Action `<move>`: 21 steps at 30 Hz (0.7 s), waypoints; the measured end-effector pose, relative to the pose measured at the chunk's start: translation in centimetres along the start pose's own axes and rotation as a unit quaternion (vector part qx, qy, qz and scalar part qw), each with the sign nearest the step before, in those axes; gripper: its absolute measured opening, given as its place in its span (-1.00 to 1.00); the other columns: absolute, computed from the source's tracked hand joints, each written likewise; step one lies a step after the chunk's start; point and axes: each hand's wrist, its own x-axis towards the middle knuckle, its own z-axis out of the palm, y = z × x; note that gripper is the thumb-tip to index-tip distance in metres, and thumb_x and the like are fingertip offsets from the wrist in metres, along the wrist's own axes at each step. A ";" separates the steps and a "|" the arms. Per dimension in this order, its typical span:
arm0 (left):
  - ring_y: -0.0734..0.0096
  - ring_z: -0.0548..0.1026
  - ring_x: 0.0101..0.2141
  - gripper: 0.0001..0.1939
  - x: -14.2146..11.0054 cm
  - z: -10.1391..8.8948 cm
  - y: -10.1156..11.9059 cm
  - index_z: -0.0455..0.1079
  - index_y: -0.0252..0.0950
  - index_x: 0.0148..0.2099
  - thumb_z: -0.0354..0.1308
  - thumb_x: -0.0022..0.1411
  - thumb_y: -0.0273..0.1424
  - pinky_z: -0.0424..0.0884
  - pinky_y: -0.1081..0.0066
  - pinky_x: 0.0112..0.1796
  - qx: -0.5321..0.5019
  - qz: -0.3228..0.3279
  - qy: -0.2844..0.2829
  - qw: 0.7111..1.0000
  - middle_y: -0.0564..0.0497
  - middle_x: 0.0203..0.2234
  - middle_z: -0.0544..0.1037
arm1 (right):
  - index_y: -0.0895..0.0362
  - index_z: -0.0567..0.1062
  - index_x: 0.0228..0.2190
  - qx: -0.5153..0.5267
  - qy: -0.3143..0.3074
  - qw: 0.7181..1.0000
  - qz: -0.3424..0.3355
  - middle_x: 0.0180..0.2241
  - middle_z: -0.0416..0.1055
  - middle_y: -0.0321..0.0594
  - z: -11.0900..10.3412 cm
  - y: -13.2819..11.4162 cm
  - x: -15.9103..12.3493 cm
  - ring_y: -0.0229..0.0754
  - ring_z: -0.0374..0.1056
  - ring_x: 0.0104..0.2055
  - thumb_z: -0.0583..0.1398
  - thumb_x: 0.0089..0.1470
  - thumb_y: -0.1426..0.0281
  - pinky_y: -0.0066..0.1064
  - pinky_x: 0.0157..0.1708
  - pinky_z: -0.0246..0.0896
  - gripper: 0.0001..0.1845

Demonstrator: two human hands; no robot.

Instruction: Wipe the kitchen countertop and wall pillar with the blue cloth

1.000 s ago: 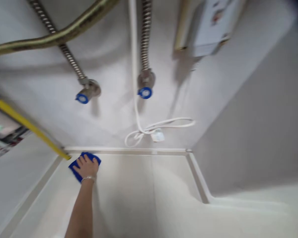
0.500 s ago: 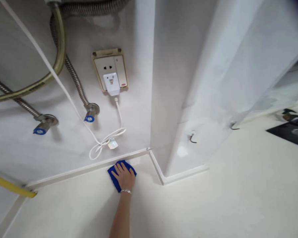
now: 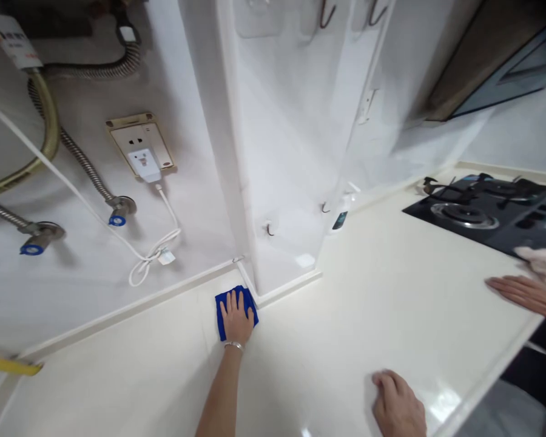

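A blue cloth (image 3: 222, 303) lies on the pale countertop, its corner side against the raised edging at the foot of the wall column. My left hand (image 3: 238, 318), with a bracelet at the wrist, presses the cloth flat with its fingers spread over it. At the bottom, my right hand (image 3: 398, 405) rests on the countertop (image 3: 337, 352), fingers curled under, with no object visible in it; the picture's lower edge cuts it off.
At right, another person's hand (image 3: 525, 294) lies flat on the counter near a pale cloth (image 3: 537, 258). Behind stands a black gas hob (image 3: 486, 206). A white bottle (image 3: 343, 209) sits beyond the column. A plugged-in charger (image 3: 144, 165), valves (image 3: 118, 215) and a yellow pipe (image 3: 11, 365) are at left.
My left hand has slid the cloth right along the wall edging, to the column's corner. The view has turned right, bringing in my right hand, the other person's hand and more of the hob.
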 end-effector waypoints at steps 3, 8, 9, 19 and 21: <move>0.00 0.00 0.38 -0.37 -4.0 -0.2 2.1 0.01 -0.38 0.38 -0.18 0.31 -0.29 -0.12 -0.14 0.35 0.013 0.000 0.002 1.000 -0.26 0.38 0.12 | 0.03 0.47 -0.29 -0.021 -0.012 1.000 -0.006 -0.15 0.40 -0.11 -0.9 -1.2 -0.3 0.02 0.39 -0.13 0.03 0.07 0.49 -0.08 -0.19 0.32 -0.75; -0.02 -0.05 0.39 -0.33 -10.6 0.3 6.7 -0.06 -0.34 0.40 -0.14 0.31 -0.22 -0.12 -0.17 0.35 -0.010 0.047 0.001 0.999 -0.26 0.39 0.06 | 0.11 0.42 -0.02 -0.035 0.004 0.999 0.030 0.00 0.38 -0.13 -1.8 -2.3 -0.6 -0.06 0.36 -0.02 0.21 0.19 0.21 -0.10 -0.08 0.38 -0.63; -0.02 -0.06 0.39 -0.32 -11.9 0.5 7.9 -0.09 -0.30 0.40 -0.13 0.31 -0.19 -0.10 -0.18 0.35 -0.023 0.065 -0.004 0.998 -0.24 0.40 0.05 | 0.11 0.40 0.01 -0.034 0.009 0.999 0.033 0.02 0.38 -0.12 -1.9 -2.4 -0.6 -0.07 0.36 -0.01 0.22 0.20 0.18 -0.10 -0.07 0.39 -0.59; 0.05 -0.14 0.41 -0.18 -21.8 -2.1 14.3 -0.35 -0.09 0.42 0.00 0.25 -0.21 0.01 -0.16 0.35 -0.116 0.221 -0.112 0.962 -0.01 0.43 -0.25 | 0.09 0.43 -0.01 -0.029 0.011 0.999 -0.009 0.02 0.38 -0.11 -2.6 -1.6 -0.5 -0.03 0.37 -0.01 0.22 0.19 0.19 -0.10 -0.12 0.41 -0.62; 0.10 -0.12 0.41 -0.20 -23.5 -3.5 12.6 -0.30 -0.06 0.41 0.02 0.25 -0.22 -0.02 -0.10 0.37 -0.130 0.212 -0.120 0.961 0.04 0.44 -0.23 | 0.09 0.46 -0.06 -0.031 -0.014 0.999 -0.030 -0.03 0.39 -0.10 -2.8 -1.0 -0.6 -0.02 0.39 -0.07 0.23 0.17 0.21 -0.11 -0.18 0.41 -0.66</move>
